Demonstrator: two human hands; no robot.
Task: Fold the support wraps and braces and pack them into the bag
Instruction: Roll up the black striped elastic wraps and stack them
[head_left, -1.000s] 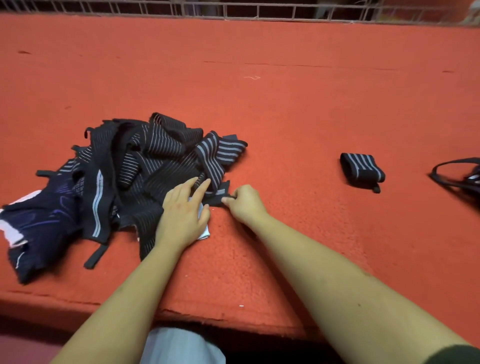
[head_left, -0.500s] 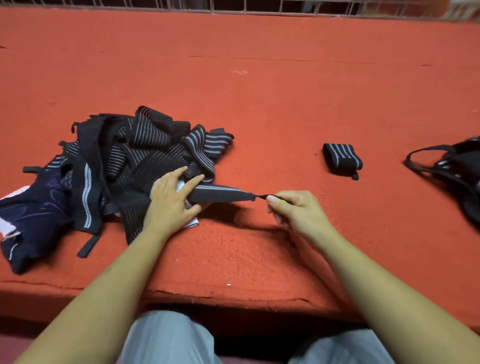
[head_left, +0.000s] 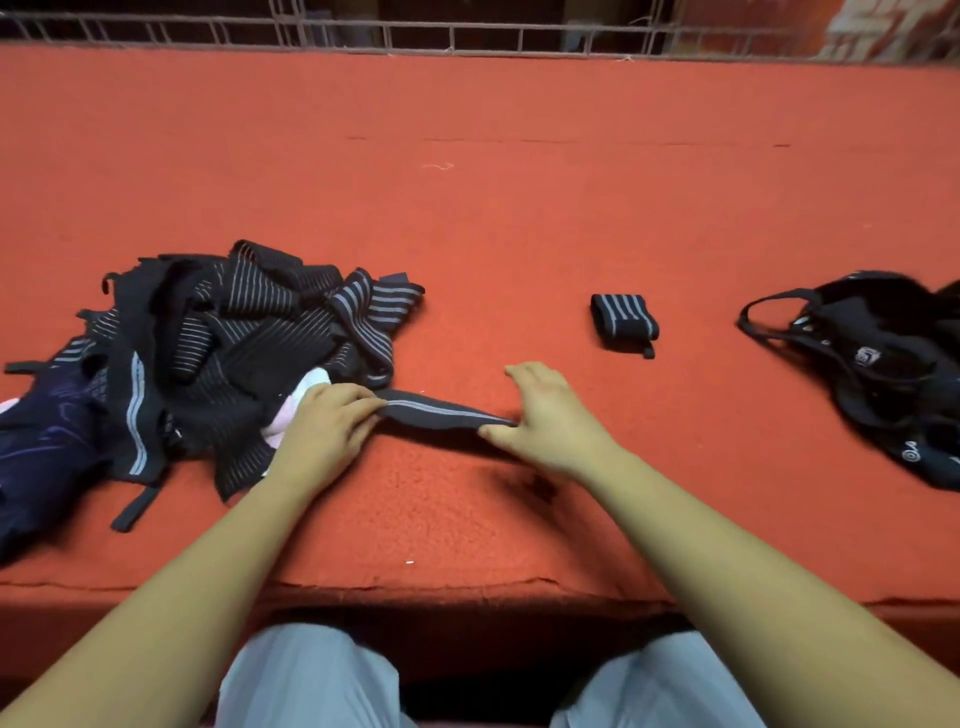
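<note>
A tangled pile of black, grey-striped support wraps lies on the red felt table, left of centre. One striped wrap stretches rightward out of the pile, just above the table. My left hand grips its left end with fingers curled over it. My right hand holds the right end between thumb and palm, its fingers reaching forward. A rolled wrap lies apart on the right. The black bag sits at the far right with its strap loose.
A navy brace lies at the pile's left edge, and a white-pink cloth peeks out beside my left hand. The table's front edge runs just above my knees. A wire fence lines the far side.
My right hand pulled one wrap out of the pile to the right, then came back left, so the strip between my hands is shorter. The view shifted and shows more of the bag.
</note>
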